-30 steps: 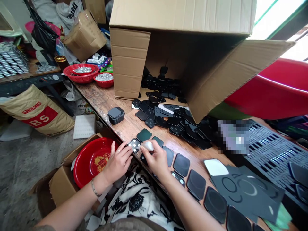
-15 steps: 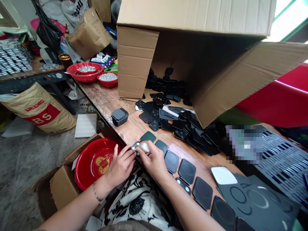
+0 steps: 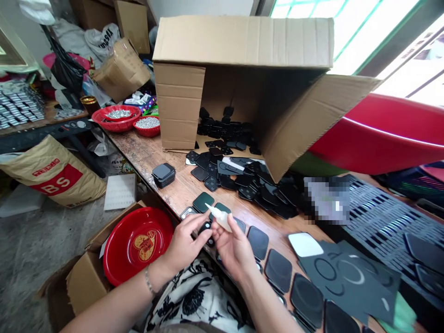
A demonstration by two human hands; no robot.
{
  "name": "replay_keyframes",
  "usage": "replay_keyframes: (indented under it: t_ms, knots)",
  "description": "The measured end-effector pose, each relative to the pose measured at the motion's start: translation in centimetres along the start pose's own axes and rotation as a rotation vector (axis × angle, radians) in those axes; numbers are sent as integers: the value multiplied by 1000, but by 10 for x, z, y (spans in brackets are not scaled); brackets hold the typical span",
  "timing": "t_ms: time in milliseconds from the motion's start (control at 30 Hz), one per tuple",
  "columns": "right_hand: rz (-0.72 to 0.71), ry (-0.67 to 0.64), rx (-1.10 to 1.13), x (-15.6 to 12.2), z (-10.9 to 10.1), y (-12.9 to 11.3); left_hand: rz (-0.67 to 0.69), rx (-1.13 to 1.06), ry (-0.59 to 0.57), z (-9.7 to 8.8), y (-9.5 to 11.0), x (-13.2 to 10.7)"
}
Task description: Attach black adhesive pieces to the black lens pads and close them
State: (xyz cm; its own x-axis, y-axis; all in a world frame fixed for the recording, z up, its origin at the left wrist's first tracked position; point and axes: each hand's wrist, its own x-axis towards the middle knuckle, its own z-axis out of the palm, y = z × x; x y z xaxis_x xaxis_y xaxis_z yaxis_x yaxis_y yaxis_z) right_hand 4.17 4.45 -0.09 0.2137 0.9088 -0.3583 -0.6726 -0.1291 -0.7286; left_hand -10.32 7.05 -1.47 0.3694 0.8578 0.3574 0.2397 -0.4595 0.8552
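My right hand grips a small white squeeze bottle, its nozzle pointing up and to the left. My left hand pinches a small black square part just under that bottle, at the near edge of the wooden table. Right beside the hands lie a dark green square piece and a small black part with a pale face. A row of flat black square pads runs to the right along the table's edge.
A big cardboard box lies on its side, spilling a heap of black parts. A red bowl sits in a low carton at my left. Two red baskets of metal bits stand at the far end; a black slatted crate is right.
Both hands have lifted off the table toward me. The left hand has picked up a small black part, and the right hand has tipped the bottle so its nozzle points up.
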Motion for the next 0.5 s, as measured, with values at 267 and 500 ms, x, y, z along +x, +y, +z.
replay_keyframes:
  t_ms: [267, 500]
  knots:
    - [-2, -54, -124, -9, -27, -7, -153, -214, -149, 46, 18, 52]
    - [-118, 70, -222, 13, -80, -59, -72, -215, -440, 106, 8, 120]
